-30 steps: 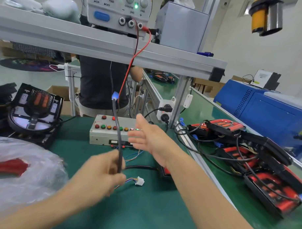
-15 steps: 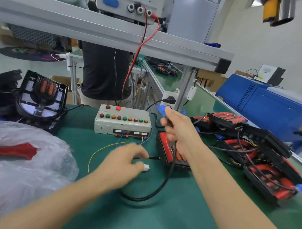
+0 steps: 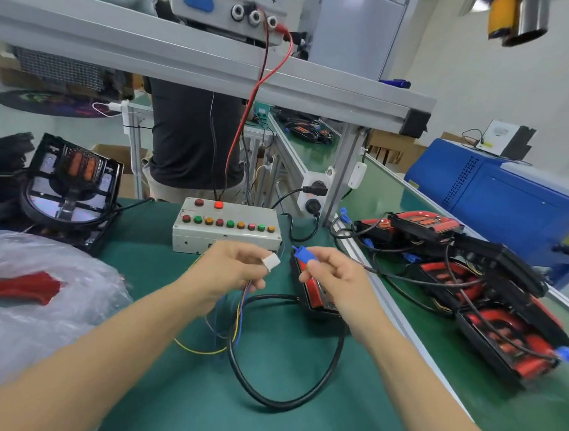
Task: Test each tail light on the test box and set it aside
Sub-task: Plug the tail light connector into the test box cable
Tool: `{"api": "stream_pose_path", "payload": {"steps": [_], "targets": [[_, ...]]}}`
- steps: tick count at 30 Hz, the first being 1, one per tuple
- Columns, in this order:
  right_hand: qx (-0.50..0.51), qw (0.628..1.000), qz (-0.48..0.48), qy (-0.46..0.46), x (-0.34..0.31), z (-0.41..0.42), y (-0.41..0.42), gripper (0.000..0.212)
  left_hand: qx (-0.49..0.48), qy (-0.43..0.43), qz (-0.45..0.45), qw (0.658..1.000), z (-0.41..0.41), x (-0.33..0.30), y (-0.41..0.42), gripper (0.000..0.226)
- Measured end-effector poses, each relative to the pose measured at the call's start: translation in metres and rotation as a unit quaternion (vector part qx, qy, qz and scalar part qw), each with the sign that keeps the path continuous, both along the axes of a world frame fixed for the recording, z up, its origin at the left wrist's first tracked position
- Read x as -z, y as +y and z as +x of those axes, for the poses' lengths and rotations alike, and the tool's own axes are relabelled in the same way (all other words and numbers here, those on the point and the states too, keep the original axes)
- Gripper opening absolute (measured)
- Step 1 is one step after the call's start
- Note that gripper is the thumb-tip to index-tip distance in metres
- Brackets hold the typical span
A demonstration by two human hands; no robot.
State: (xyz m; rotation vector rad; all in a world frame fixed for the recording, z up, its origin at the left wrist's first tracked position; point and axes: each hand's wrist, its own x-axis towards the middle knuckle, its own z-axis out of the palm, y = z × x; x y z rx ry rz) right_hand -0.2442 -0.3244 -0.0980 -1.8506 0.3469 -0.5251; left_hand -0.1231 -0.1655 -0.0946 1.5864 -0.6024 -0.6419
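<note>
Facing tip to tip – left hand (image 3: 234, 271) pinching white connector (image 3: 271, 261), right hand (image 3: 334, 275) pinching blue plug (image 3: 302, 255) – just apart.

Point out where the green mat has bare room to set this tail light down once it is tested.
Bare green mat lies between the test box and the plastic bag, and near the front edge below the black cable loop. The pile of tail lights on the right is crowded.

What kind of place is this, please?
Most likely an electronics assembly or testing line in a factory. The signs: a test box with coloured buttons, a pile of red tail lights beside the conveyor, and a bench power supply overhead.
</note>
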Motion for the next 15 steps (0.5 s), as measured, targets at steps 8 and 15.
{"api": "stream_pose_path", "payload": {"steps": [8,15], "targets": [[-0.025,0.998,-0.056,-0.002,-0.002,0.009,0.006,0.023,-0.038,0.035,-0.074,0.996,0.001,-0.010,0.009,0.018],[0.127,0.969,0.189,-0.096,-0.020,0.022,-0.014,0.026,-0.092,-0.040,-0.011,0.995,0.009,-0.004,0.006,0.019]]}}
